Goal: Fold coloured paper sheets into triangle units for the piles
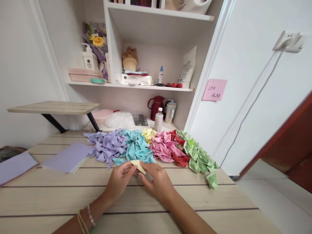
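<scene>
Yellow folded paper (138, 165) sits between my fingertips, low over the bench (73, 198). Left hand (119, 180) and right hand (158, 182) are both pinched shut on it. Pile of folded pieces (136, 148) lies just beyond. Looks mid-crease. Next fold needs aligned edges and a firm press.

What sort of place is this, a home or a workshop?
Probably a home room with a craft desk: white shelves hold a plush bear and a pump bottle, and the wooden table carries heaps of folded paper pieces.
</scene>
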`<state>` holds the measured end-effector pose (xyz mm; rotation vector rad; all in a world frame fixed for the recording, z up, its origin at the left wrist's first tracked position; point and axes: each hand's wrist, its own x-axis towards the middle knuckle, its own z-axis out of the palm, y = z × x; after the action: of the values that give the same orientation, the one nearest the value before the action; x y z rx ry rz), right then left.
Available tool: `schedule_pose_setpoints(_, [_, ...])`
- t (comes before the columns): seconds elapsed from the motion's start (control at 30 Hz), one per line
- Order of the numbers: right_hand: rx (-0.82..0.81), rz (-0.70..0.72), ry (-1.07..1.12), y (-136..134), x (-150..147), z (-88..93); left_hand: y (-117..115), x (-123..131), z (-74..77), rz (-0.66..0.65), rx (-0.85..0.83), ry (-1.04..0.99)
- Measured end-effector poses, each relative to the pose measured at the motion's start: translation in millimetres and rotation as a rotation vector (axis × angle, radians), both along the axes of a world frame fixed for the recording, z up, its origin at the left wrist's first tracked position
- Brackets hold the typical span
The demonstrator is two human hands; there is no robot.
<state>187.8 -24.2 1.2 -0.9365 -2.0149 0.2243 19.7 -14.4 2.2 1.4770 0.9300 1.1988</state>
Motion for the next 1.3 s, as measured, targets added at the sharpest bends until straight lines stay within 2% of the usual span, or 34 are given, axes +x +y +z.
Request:
schedule_pose_setpoints(0.37, [-0.124, -0.017, -0.016, 1, 3, 2.9, -3, -2, -1.3, 0.009, 0.129, 0.175])
schedule_pose_setpoints(0.47, [-0.176, -0.006, 0.026, 0, 2, 4.3, -2, -3, -2.8, 0.052, 0.165, 0.231])
schedule_pose_setpoints(0.6, [-0.267, 0.038, 0.202, -1, 0, 5.8, -3, -4, -1.4, 0.12, 0.265, 0.292])
schedule_pose_setpoints(0.73, [-0.432, 0.133, 0.521, 4, -2, 4.1, -1, -6, -0.8, 0.101, 0.268, 0.236])
schedule_pose_setpoints(0.83, [-0.539, 0.183, 0.622, 8, -2, 2.4, 1, -9, -1.2, 0.071, 0.243, 0.199])
schedule_pose_setpoints(0.93, [-0.582, 0.175, 0.593, 8, 0, 3.7, 2, -10, -0.5, 0.089, 0.245, 0.217])
schedule_pose_setpoints(1.1, [-0.558, 0.152, 0.485, 3, -1, 6.3, 3, -8, -0.9, 0.129, 0.191, 0.222])
schedule_pose_setpoints(1.2, [-0.467, 0.08, 0.375, 2, -1, 4.8, 2, -7, 0.2, 0.117, 0.192, 0.267])
schedule_pose_setpoints(1.3, [-0.334, 0.004, 0.225, 3, 0, 3.7, 1, -8, 3.4, 0.112, 0.277, 0.35])
